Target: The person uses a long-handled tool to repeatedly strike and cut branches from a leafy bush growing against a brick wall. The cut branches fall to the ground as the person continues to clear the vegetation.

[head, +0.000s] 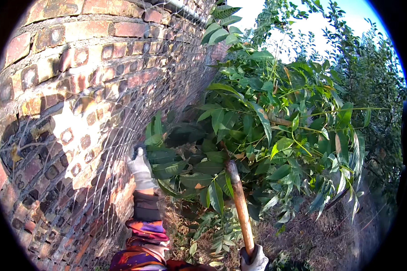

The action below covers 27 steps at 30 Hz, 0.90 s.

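Observation:
My right hand (256,261), in a pale work glove, grips the lower end of a wooden tool handle (243,211). A metal socket (233,172) caps the handle's upper end, and the narrow rusty metal beyond it runs into leaves, so the tool's head is hidden. My left hand (139,164), in a light knitted glove with dark fingertips, reaches up between the wire netting (113,152) and the leafy branches (257,101). Its fingers are partly lost in shade and foliage; whether they hold anything cannot be seen.
A weathered brick wall (88,64) rises along the left, with the netting in front of it. A pipe (185,8) runs along its upper part. Dry, littered ground (291,244) lies below the branches. Taller bushes (366,78) stand at the right.

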Tool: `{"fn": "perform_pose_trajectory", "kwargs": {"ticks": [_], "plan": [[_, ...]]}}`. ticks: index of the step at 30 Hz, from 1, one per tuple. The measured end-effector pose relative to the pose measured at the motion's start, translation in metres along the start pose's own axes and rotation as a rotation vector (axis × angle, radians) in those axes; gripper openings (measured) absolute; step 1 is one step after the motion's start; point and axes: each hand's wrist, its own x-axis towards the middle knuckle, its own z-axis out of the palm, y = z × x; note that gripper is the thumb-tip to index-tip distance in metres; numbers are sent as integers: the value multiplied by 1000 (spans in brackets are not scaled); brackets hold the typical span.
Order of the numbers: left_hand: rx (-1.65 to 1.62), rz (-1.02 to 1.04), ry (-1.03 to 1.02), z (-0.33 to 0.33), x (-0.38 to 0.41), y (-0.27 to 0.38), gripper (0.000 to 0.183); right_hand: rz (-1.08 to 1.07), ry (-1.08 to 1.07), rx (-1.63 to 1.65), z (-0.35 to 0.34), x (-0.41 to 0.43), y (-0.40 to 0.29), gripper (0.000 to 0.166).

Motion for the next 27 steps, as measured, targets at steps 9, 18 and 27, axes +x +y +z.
{"fn": "perform_pose_trajectory", "kwargs": {"ticks": [9,18,27], "plan": [[-345,11,69,-135,-49,13,22,-21,40,-6,2,-11,11,35],[301,-337,160,-195,-115,-27,16,-461,-245,159,6,-6,10,46],[365,-499,-136,-230,-126,-37,13,-105,-618,-122,122,1,62,34]]}}
